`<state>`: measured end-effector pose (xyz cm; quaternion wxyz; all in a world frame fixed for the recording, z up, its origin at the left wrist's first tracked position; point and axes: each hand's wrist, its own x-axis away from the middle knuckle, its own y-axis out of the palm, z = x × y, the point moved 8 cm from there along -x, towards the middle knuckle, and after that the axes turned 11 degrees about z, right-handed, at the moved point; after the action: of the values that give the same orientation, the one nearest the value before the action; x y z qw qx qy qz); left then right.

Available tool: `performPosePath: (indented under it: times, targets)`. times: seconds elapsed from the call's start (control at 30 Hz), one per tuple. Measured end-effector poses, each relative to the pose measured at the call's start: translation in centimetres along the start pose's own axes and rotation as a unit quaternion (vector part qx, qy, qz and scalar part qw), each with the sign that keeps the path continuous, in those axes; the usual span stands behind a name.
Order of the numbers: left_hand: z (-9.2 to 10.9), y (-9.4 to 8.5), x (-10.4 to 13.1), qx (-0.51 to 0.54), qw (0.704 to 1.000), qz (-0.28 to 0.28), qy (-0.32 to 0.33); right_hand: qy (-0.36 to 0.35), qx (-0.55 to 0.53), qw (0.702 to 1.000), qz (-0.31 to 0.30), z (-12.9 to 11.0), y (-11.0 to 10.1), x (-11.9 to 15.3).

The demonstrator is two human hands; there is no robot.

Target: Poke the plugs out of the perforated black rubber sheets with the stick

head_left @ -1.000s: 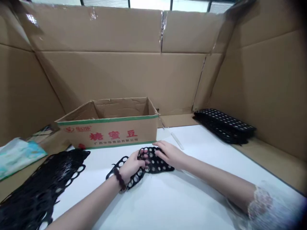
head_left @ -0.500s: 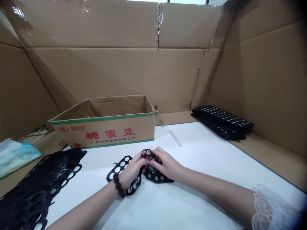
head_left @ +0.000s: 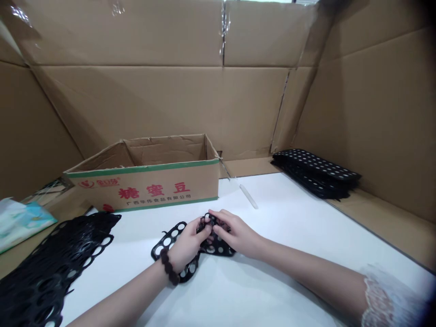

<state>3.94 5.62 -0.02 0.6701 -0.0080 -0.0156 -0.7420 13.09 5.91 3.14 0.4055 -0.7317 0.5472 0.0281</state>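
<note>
A limp black perforated sheet (head_left: 218, 248) lies on the white tabletop (head_left: 218, 295), in front of the carton (head_left: 170, 184), partly lifted and bunched between two hands. The left hand (head_left: 187, 243) pinches its gathered edge between thumb and fingers; the right hand (head_left: 238, 232) has its grip closed on the same bunch, fingertips almost meeting the left ones. Left of the hands the material spreads into an open lattice: large round holes in rows, slim dark rims, white showing through, a curved outline, and a thin stray strand poking from the upper edge. On the right it looks denser, with smaller pale dots. A little ring stands up at the fingertips. The left hand covers the middle, so I cannot tell whether both portions are one piece.
</note>
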Motion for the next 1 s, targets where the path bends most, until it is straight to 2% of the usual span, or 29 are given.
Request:
performPosePath:
  times: [0.2, 0.37, 0.47, 0.53, 0.63, 0.73, 0.87, 1.0]
  targets:
    - [0.0, -0.1, 0.1, 0.009, 1.0, 0.012, -0.008, -0.017, 0.045, 0.999, 0.003, 0.2, 0.2, 0.2]
    - [-0.5, 0.1, 0.5, 0.012, 0.998, 0.044, -0.04, -0.042, 0.137, 0.99, -0.005, -0.1, 1.3, 0.3]
    - [-0.3, 0.3, 0.5, -0.009, 0.998, 0.061, -0.032, -0.037, 0.182, 0.983, -0.01, 0.0, 1.7, 0.1]
    - [-0.2, 0.3, 0.4, -0.019, 0.997, 0.068, -0.029, -0.005, 0.17, 0.985, -0.018, 0.4, 1.6, 0.0]
    - [-0.6, 0.2, 0.1, -0.013, 0.997, 0.072, -0.035, 0.044, 0.087, 0.995, -0.03, 1.0, 1.2, -0.1]
    - [-0.8, 0.2, 0.1, -0.021, 0.997, 0.068, -0.034, 0.066, 0.022, 0.997, -0.016, 1.3, 0.8, -0.1]
    - [-0.9, 0.0, 0.2, -0.033, 0.995, 0.088, -0.037, 0.091, 0.022, 0.996, -0.008, 1.7, 1.4, 0.0]
    - [-0.9, 0.0, 0.1, 0.005, 0.995, 0.094, -0.041, 0.109, 0.006, 0.994, 0.002, 2.0, 2.0, -0.3]
